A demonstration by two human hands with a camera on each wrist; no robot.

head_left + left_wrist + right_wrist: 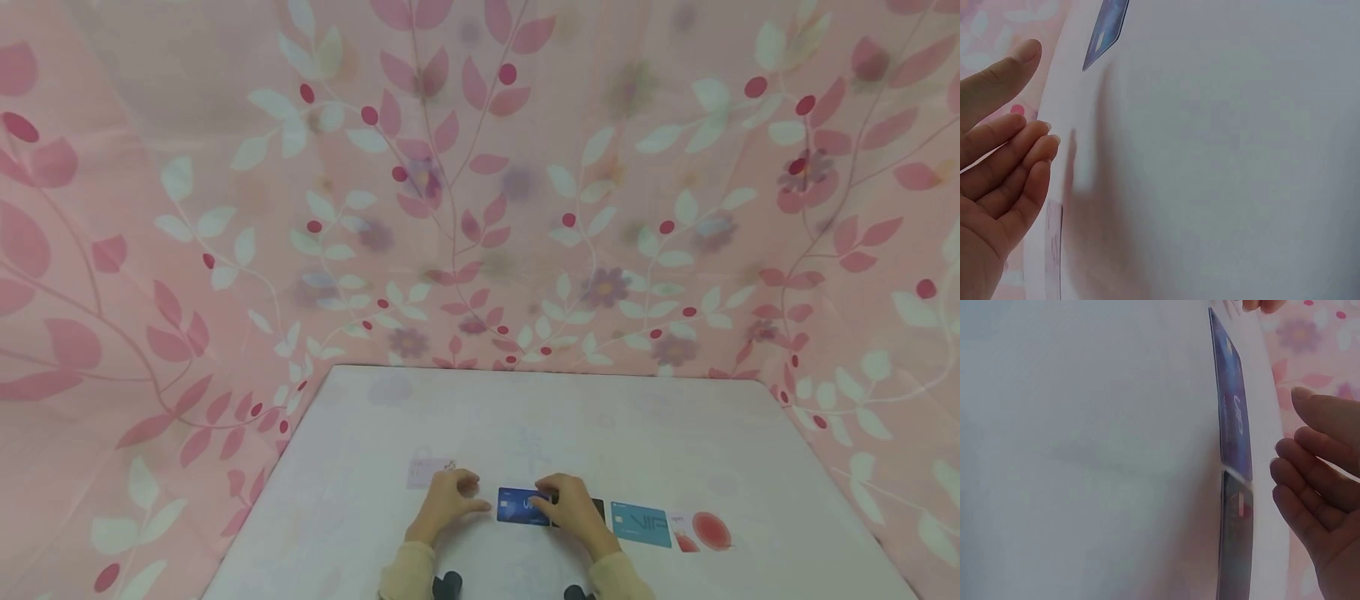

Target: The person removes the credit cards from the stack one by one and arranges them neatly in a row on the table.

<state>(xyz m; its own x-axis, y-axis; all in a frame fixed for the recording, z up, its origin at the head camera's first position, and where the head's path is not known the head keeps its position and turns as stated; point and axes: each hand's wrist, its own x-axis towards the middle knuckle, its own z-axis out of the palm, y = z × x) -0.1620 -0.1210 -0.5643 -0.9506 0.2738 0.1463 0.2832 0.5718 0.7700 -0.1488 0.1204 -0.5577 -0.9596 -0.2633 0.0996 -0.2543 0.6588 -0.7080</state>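
Note:
A row of cards lies flat on the white table. At its left end is a dark blue card (517, 507) with VIP lettering, then a black card (597, 508) partly covered by my right hand (572, 510). That hand hovers over the two, its fingers loosely bent and nothing between them, as the right wrist view shows. Left of the blue card, my left hand (450, 502) is raised above the table with relaxed fingers, holding nothing. Behind its fingers lies a pale pink card (423, 472), partly hidden.
Further right in the row come a teal VIP card (641, 525) and a white card with a red circle (710, 531). Pink floral cloth (480, 208) surrounds the white table (600, 425) at the back and sides. Two dark objects (448, 585) show near the wrists.

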